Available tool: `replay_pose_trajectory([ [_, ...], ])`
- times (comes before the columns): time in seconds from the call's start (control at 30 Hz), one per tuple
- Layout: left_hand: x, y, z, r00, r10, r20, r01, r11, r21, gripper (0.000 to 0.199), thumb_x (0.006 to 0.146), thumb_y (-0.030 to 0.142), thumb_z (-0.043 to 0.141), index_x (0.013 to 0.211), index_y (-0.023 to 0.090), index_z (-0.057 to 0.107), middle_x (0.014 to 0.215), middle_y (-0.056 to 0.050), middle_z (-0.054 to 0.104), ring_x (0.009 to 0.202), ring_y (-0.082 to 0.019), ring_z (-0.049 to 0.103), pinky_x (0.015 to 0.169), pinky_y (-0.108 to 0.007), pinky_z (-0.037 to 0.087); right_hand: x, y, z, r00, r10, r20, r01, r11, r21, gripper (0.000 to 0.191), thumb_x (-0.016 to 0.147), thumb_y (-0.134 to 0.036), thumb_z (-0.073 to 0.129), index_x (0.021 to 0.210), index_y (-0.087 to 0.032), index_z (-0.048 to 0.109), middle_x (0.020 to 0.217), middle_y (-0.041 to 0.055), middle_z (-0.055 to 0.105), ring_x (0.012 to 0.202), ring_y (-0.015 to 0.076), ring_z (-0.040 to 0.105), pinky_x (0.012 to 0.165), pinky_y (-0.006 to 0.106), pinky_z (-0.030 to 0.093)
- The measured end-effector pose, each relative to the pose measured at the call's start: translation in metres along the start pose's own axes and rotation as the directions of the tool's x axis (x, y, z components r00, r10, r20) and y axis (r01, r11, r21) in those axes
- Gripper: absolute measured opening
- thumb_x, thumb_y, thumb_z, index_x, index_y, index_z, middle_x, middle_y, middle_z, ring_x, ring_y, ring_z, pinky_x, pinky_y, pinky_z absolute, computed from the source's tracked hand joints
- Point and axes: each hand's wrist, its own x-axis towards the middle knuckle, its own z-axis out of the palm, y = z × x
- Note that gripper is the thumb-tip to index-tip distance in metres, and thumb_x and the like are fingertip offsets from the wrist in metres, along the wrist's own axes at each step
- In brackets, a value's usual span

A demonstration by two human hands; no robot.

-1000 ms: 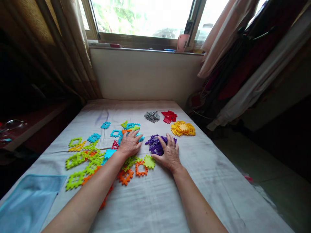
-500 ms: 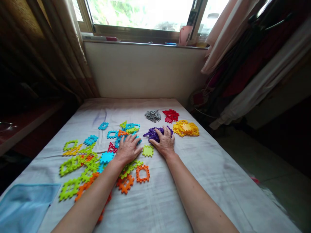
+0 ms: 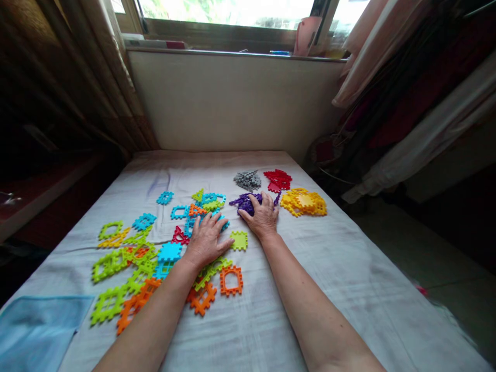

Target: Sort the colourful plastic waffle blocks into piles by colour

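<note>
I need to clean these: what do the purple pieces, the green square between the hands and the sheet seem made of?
Purple pieces: probably moulded plastic, from their uniform colour and rigid-looking projecting ends; finish hard to judge.
Green square: likely plastic too, smooth-looking, with regular teeth.
Sheet: apparently matt cloth, given its soft creases; fibre unclear.

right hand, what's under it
Purple pieces show on both sides of the right hand; whatever lies directly beneath the palm is covered and cannot be seen.
</note>
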Motion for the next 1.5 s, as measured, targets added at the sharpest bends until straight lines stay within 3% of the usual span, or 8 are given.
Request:
replay_pose_trajectory([
  [0.4, 0.001, 0.000, 0.003, 1.000, -0.007, 0.008, 0.007, 1.000, -0.006, 0.061, 0.085, 0.052, 0.061, 0.140, 0.027, 0.053, 0.155, -0.008, 0.044, 0.147, -0.033, 0.031, 0.122, -0.059, 0.014, -0.004, 0.011, 0.005, 0.961, 0.061, -0.271, -0.029, 0.992, 0.123, 0.044, 0.094, -0.041, 0.047, 0.130, -0.020, 0.062, 0.143, 0.0158, 0.051, 0.130, 0.0304, 0.045, 0.111, 0.052, 0.029],
  [0.67, -0.005, 0.005, -0.005, 1.000, 0.025, -0.012, -0.025, 1.000, 0.002, 0.047, 0.087, 0.048, 0.060, 0.129, 0.027, 0.061, 0.147, -0.009, 0.053, 0.141, -0.032, 0.041, 0.119, -0.057, 0.026, -0.036, 0.007, 0.001, 0.922, -0.103, -0.374, 0.197, 0.955, 0.222, 0.036, 0.095, -0.032, 0.044, 0.120, -0.019, 0.066, 0.133, 0.0143, 0.059, 0.128, 0.0279, 0.049, 0.110, 0.048, 0.035],
  [0.77, -0.016, -0.006, -0.014, 0.996, 0.060, -0.071, -0.061, 0.998, -0.020, 0.043, 0.090, 0.048, 0.055, 0.127, 0.027, 0.063, 0.144, -0.009, 0.056, 0.137, -0.029, 0.046, 0.117, -0.053, 0.031, -0.050, -0.004, -0.002, 0.894, -0.230, -0.385, 0.336, 0.912, 0.236, 0.034, 0.095, -0.031, 0.044, 0.116, -0.019, 0.068, 0.131, 0.0138, 0.061, 0.127, 0.0264, 0.050, 0.110, 0.045, 0.037],
  [0.87, -0.031, -0.045, -0.028, 0.979, 0.032, -0.199, -0.034, 0.999, -0.009, 0.045, 0.092, 0.051, 0.048, 0.128, 0.028, 0.063, 0.144, -0.008, 0.056, 0.135, -0.027, 0.048, 0.114, -0.047, 0.036, -0.047, -0.027, -0.005, 0.880, -0.347, -0.325, 0.441, 0.851, 0.286, 0.034, 0.096, -0.030, 0.044, 0.117, -0.020, 0.068, 0.132, 0.0120, 0.062, 0.126, 0.0237, 0.052, 0.110, 0.041, 0.039],
  [0.97, -0.048, -0.103, -0.042, 0.936, -0.187, -0.300, 0.211, 0.976, 0.052, 0.052, 0.093, 0.053, 0.040, 0.128, 0.021, 0.063, 0.141, -0.013, 0.057, 0.133, -0.030, 0.050, 0.113, -0.050, 0.037, -0.024, -0.062, -0.006, 0.892, -0.416, -0.174, 0.451, 0.832, 0.322, 0.036, 0.096, -0.031, 0.046, 0.123, -0.020, 0.066, 0.134, 0.0110, 0.061, 0.125, 0.0221, 0.054, 0.111, 0.037, 0.039],
  [1.1, -0.069, -0.158, -0.044, 0.887, -0.370, -0.276, 0.413, 0.903, 0.117, 0.062, 0.092, 0.051, 0.035, 0.132, 0.011, 0.060, 0.143, -0.018, 0.055, 0.135, -0.032, 0.048, 0.115, -0.047, 0.035, 0.019, -0.110, 0.003, 0.919, -0.377, 0.115, 0.337, 0.903, 0.265, 0.046, 0.096, -0.039, 0.049, 0.137, -0.018, 0.058, 0.143, 0.0133, 0.055, 0.131, 0.0233, 0.050, 0.112, 0.035, 0.037],
  [1.3, -0.079, -0.156, -0.031, 0.884, -0.413, -0.220, 0.453, 0.874, 0.179, 0.058, 0.094, 0.049, 0.032, 0.139, 0.020, 0.055, 0.148, -0.011, 0.052, 0.139, -0.030, 0.045, 0.118, -0.053, 0.028, 0.041, -0.138, 0.028, 0.885, -0.258, 0.388, 0.247, 0.966, 0.078, 0.058, 0.095, -0.060, 0.044, 0.143, -0.030, 0.052, 0.146, 0.0123, 0.051, 0.133, 0.0288, 0.047, 0.108, 0.044, 0.037],
  [1.5, -0.078, -0.140, -0.027, 0.915, -0.358, -0.186, 0.391, 0.900, 0.194, 0.059, 0.094, 0.052, 0.036, 0.139, 0.018, 0.054, 0.151, -0.013, 0.048, 0.142, -0.030, 0.040, 0.119, -0.051, 0.025, 0.010, -0.133, 0.024, 0.851, -0.369, 0.373, 0.363, 0.927, 0.089, 0.049, 0.095, -0.057, 0.044, 0.133, -0.031, 0.061, 0.137, 0.0082, 0.059, 0.123, 0.0260, 0.054, 0.101, 0.040, 0.041],
])
